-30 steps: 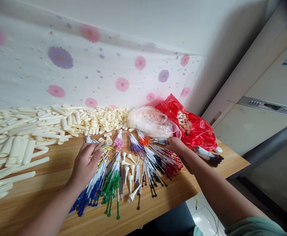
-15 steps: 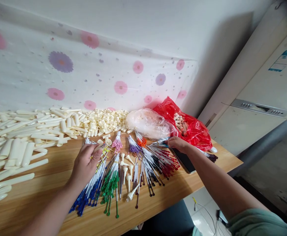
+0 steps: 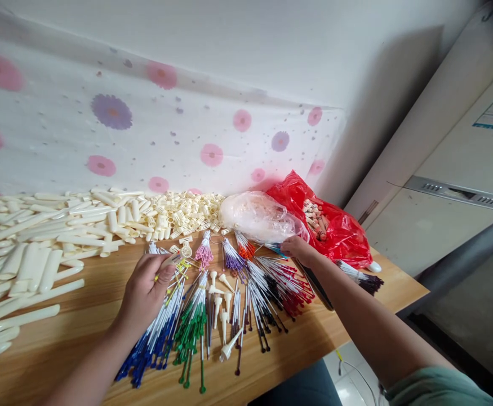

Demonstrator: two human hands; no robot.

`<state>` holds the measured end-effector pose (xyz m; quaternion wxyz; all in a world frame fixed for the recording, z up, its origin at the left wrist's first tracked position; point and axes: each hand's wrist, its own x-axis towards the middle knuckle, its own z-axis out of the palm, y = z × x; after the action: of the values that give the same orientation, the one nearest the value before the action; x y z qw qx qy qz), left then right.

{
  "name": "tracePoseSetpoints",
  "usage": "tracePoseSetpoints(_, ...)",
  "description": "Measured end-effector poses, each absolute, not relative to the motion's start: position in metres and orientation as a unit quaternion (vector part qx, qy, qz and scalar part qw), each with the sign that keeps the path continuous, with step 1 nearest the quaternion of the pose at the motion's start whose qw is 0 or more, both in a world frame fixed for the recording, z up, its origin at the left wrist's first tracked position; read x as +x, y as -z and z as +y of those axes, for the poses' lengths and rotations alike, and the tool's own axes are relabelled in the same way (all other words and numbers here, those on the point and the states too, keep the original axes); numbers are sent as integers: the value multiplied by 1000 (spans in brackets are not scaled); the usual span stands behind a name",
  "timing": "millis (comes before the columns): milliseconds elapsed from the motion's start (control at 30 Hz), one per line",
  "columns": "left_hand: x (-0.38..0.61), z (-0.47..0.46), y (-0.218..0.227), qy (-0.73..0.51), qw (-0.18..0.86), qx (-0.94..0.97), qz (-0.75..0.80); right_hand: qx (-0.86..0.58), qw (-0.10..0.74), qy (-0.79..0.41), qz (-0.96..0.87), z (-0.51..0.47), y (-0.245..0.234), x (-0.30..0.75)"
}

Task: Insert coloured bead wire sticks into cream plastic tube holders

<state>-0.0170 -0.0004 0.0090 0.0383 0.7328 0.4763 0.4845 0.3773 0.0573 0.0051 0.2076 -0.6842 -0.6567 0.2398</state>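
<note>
Tubes (image 3: 39,265), bare wood (image 3: 96,287) — then left hand (image 3: 145,285)

A flowered sheet (image 3: 161,121) covers part of the white wall (image 3: 246,39) behind a wooden table (image 3: 88,321). A pale fridge (image 3: 461,152) stands at right, above a light floor (image 3: 350,390).

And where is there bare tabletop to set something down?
Bare wood shows between the cream tubes and left hand, and between the black-tipped sticks and front edge. Crowded: the middle, under coloured sticks, and the back, under cream parts and bags.

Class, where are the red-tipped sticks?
In the head view, the red-tipped sticks fan out right of centre, below the right hand, beside the black-tipped sticks.
</note>
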Motion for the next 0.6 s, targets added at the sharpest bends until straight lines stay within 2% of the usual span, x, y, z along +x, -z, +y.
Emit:
tracePoseSetpoints(133, -17, 1, -7, -481, 39, 733, 480, -712, 75, -201, -669, 55, -15, 383)
tracePoseSetpoints(233, -18, 2, -5, -475, 47, 730, 489, -703, 13, -153, -695, 51, -21, 386)
tracePoseSetpoints(467, -19, 0, -6, -440, 78, 733, 513, -681, -24, 13, -732, 40, -18, 376)
tracePoseSetpoints(600, -21, 1, -1, -428, 80, 731, 525, -658, -51, 67, -748, 35, -18, 371)
